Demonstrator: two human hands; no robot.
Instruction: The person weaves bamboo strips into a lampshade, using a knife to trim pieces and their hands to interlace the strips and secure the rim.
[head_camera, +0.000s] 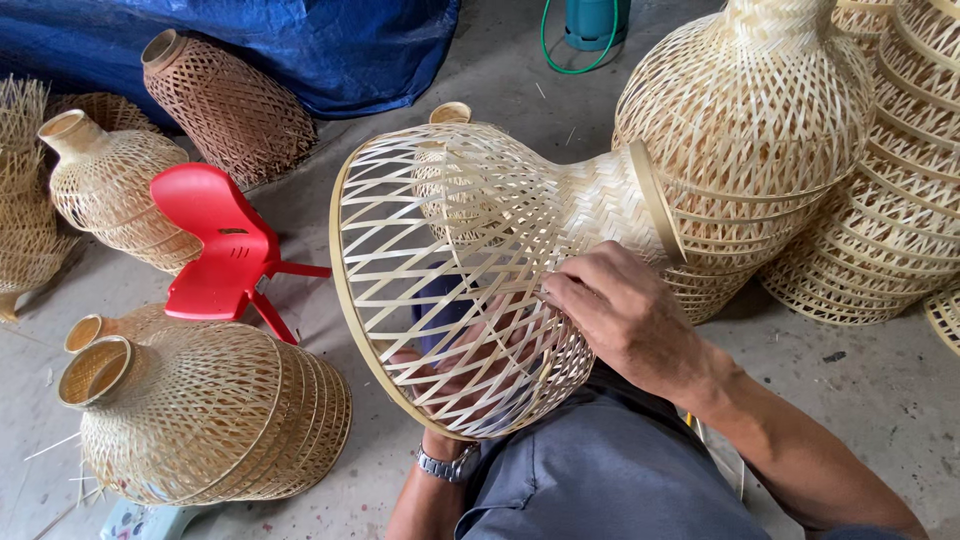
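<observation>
Head view showed the pale woven bamboo bell-shaped lampshade (480, 250) lying on the person's lap. Left hand (450, 375) propped it from inside, grip unclear; right hand (620, 315) pinched a strip, probably tucking weave tighter next.

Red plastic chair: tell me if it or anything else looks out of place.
The red plastic chair lies tipped over on the floor, legs pointing sideways, between the woven bamboo shades. Loose bamboo slivers lie scattered at lower left. Nothing else stands out.

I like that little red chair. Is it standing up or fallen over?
Fallen over. The red chair lies on its side on the floor, its legs pointing sideways.
</observation>
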